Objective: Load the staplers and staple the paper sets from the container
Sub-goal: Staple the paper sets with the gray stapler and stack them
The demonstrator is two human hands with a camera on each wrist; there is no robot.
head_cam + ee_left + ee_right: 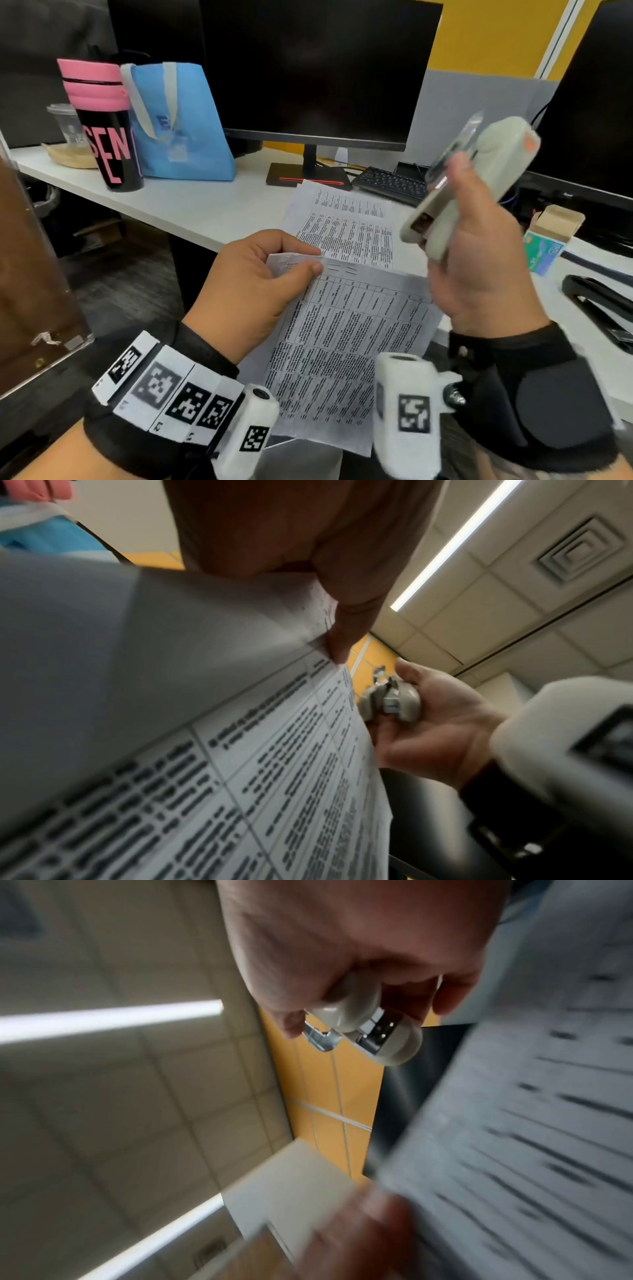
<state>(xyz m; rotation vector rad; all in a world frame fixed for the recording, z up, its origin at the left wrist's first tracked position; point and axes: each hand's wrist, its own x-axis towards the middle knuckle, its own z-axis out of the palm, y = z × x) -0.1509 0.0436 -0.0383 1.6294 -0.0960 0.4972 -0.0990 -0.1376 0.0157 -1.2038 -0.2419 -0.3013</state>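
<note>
White desk surface point(191, 205) extends beyond both hands, backed by a black monitor point(318, 68) and a yellow partition. 1 paper set point(335, 342) is held above the desk edge, between the 2 hands. Its upper corner is pinched by the left hand point(246, 291), with the thumb on top and the curled fingers underneath; in the left wrist view, a fingertip point(339, 642) is seen pressed against the folded-back corner. A second printed sheet point(346, 222) lies flat on the desk, just beyond the left hand.

A beige stapler point(469, 181) is gripped by the right hand point(486, 274), raised above and to the right of the held corner, well apart from the paper. The fingers are wrapped around the stapler body, and its head points down toward the sheets. In the right wrist view, the stapler's metal parts point(377, 1031) are exposed between the 2 beige halves.

To the right of the right hand, a black stapler point(599, 308) lies on the desk, and a small open box point(558, 219) stands beyond it. Far beyond the left hand, a pink-and-black tumbler point(106, 126) and a blue bag point(178, 123) stand side by side. A keyboard point(390, 183) is placed beyond the stapler.
</note>
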